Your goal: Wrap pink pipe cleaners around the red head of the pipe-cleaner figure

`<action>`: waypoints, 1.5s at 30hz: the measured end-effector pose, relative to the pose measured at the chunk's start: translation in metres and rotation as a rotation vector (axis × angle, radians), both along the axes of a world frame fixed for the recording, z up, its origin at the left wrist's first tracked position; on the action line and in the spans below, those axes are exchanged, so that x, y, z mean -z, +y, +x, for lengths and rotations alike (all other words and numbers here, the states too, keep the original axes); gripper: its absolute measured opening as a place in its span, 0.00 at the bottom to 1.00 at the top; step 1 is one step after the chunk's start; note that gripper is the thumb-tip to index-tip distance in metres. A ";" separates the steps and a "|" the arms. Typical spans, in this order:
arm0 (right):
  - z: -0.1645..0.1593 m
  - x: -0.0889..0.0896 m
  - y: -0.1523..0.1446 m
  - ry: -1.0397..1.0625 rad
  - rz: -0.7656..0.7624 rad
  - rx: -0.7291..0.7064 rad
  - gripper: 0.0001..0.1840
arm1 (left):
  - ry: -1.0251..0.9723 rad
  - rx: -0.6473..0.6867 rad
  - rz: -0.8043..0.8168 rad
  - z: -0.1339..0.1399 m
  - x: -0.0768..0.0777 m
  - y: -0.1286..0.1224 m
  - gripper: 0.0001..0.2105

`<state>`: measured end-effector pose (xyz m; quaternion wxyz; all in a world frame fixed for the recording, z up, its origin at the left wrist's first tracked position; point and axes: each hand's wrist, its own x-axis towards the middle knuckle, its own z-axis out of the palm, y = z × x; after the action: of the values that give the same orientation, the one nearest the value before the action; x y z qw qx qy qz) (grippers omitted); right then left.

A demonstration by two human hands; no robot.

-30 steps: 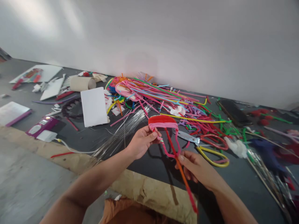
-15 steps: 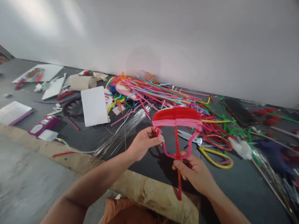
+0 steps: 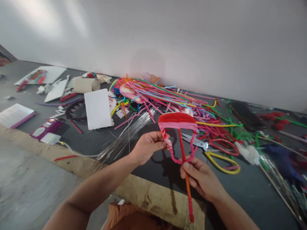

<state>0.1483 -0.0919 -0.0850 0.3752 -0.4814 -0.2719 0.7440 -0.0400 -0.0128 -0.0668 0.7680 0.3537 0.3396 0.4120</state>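
Between my hands is a pipe-cleaner figure (image 3: 177,121): a red and pink striped panel on top, a wavy pink outline below, and a red-orange stem running down the middle. My left hand (image 3: 151,146) pinches the left side of the pink outline between thumb and fingers. My right hand (image 3: 201,177) is closed around the stem where it crosses the bottom of the outline. The stem's lower end, wrapped in pink, hangs below that hand, over the table's front edge. Just behind the right hand lie scissors (image 3: 222,161) with red and yellow handles.
A heap of coloured pipe cleaners (image 3: 163,94) lies along the wall. Thin metal wires (image 3: 129,134) spread left of my hands. A white card (image 3: 98,109), cardboard tube (image 3: 85,85), purple device (image 3: 48,128) and cable sit further left. A dark phone (image 3: 246,115) lies at right.
The figure has turned and tilted: its top panel looks narrower, and the stem's lower end has swung right and down. Both hands keep their hold.
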 end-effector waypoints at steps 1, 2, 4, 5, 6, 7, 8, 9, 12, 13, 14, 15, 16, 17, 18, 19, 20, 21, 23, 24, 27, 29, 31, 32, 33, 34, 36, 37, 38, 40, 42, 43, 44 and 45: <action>0.000 0.000 0.000 0.006 0.000 -0.001 0.21 | 0.000 -0.013 0.006 0.000 0.000 0.000 0.10; 0.000 0.001 0.000 0.003 0.003 -0.004 0.21 | -0.004 -0.025 0.007 0.000 -0.001 0.000 0.09; -0.001 0.000 0.000 -0.028 0.014 -0.013 0.22 | -0.015 -0.026 -0.009 0.000 -0.002 0.001 0.09; -0.002 -0.001 0.000 -0.052 0.023 -0.015 0.22 | -0.014 -0.016 -0.020 -0.001 -0.002 0.001 0.09; -0.002 -0.002 0.000 -0.078 0.034 -0.016 0.22 | -0.003 -0.005 -0.031 -0.001 -0.002 0.002 0.10; -0.003 -0.004 0.001 -0.104 0.045 -0.018 0.22 | 0.020 0.002 -0.040 -0.001 -0.002 0.002 0.11; -0.003 -0.005 0.001 -0.127 0.055 -0.021 0.23 | 0.050 0.004 -0.046 -0.002 -0.001 0.003 0.11; -0.003 -0.006 0.002 -0.144 0.065 -0.025 0.23 | 0.083 0.004 -0.047 -0.002 0.000 0.003 0.11; -0.003 -0.006 0.002 -0.157 0.076 -0.042 0.23 | 0.145 0.009 -0.031 -0.003 0.003 0.004 0.11; -0.003 -0.006 0.002 -0.151 0.075 -0.045 0.23 | 0.148 0.015 -0.023 -0.003 0.003 0.005 0.11; -0.002 -0.004 0.002 -0.140 0.070 -0.044 0.22 | 0.147 0.023 -0.016 -0.003 0.003 0.005 0.11; -0.002 -0.003 0.001 -0.123 0.063 -0.039 0.22 | 0.143 0.032 -0.007 -0.004 0.002 0.005 0.11; -0.001 -0.001 0.001 -0.101 0.054 -0.030 0.22 | 0.138 0.042 0.001 -0.004 0.002 0.005 0.11; 0.000 0.000 0.000 -0.077 0.042 -0.022 0.21 | 0.135 0.052 0.008 -0.004 0.000 0.005 0.11; 0.000 0.001 0.000 -0.053 0.029 -0.018 0.21 | 0.136 0.058 0.015 -0.004 0.000 0.005 0.11; 0.001 0.002 0.000 -0.031 0.015 -0.020 0.21 | 0.141 0.058 0.020 -0.003 -0.001 0.005 0.12; 0.002 0.003 0.000 -0.010 0.001 -0.028 0.21 | 0.148 0.054 0.023 -0.003 -0.001 0.005 0.12; 0.002 0.003 0.000 0.009 -0.011 -0.045 0.21 | 0.153 0.046 0.025 -0.003 -0.001 0.004 0.12; 0.003 0.003 0.000 0.048 -0.024 -0.078 0.21 | 0.156 0.032 0.032 -0.003 -0.001 0.004 0.12; 0.004 0.002 0.001 0.067 -0.023 -0.093 0.21 | 0.153 0.029 0.037 -0.003 0.000 0.005 0.12; 0.004 0.001 0.001 0.115 -0.007 -0.106 0.21 | 0.149 0.028 0.058 -0.003 0.000 0.005 0.12; 0.003 0.000 0.001 0.122 -0.009 -0.099 0.20 | 0.159 0.035 0.071 -0.003 -0.001 0.005 0.12; 0.003 0.000 0.001 0.108 -0.015 -0.088 0.19 | 0.174 0.039 0.088 -0.003 -0.002 0.005 0.12; 0.002 0.000 0.001 0.100 -0.016 -0.087 0.19 | 0.184 0.039 0.100 -0.003 -0.003 0.005 0.12; 0.002 0.001 0.000 0.096 -0.014 -0.086 0.19 | 0.194 0.038 0.117 -0.004 -0.003 0.004 0.11; 0.001 0.001 0.000 0.095 -0.010 -0.088 0.18 | 0.206 0.038 0.137 -0.004 -0.003 0.004 0.11; 0.001 0.002 0.000 0.100 -0.002 -0.100 0.18 | 0.230 0.042 0.175 -0.004 -0.003 0.003 0.09; 0.001 0.003 0.000 0.101 -0.001 -0.109 0.17 | 0.240 0.045 0.190 -0.004 -0.004 0.003 0.08; 0.001 0.003 -0.001 0.100 0.000 -0.119 0.17 | 0.247 0.047 0.201 -0.004 -0.004 0.003 0.08; 0.001 0.003 -0.001 0.090 0.000 -0.145 0.18 | 0.249 0.036 0.220 -0.003 -0.004 0.003 0.07; 0.000 0.002 0.000 0.059 0.010 -0.151 0.19 | 0.229 0.000 0.241 -0.003 -0.003 0.003 0.06; 0.000 0.001 0.000 0.026 0.021 -0.147 0.19 | 0.215 -0.020 0.243 -0.003 -0.002 0.003 0.06; 0.000 0.000 0.000 -0.018 0.039 -0.141 0.20 | 0.201 -0.038 0.233 -0.003 -0.001 0.003 0.06; 0.000 -0.001 0.001 -0.074 0.065 -0.131 0.21 | 0.190 -0.052 0.211 -0.003 0.000 0.004 0.06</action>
<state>0.1478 -0.0913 -0.0838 0.3308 -0.4773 -0.3406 0.7394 -0.0433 -0.0090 -0.0673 0.6800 0.4610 0.3747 0.4297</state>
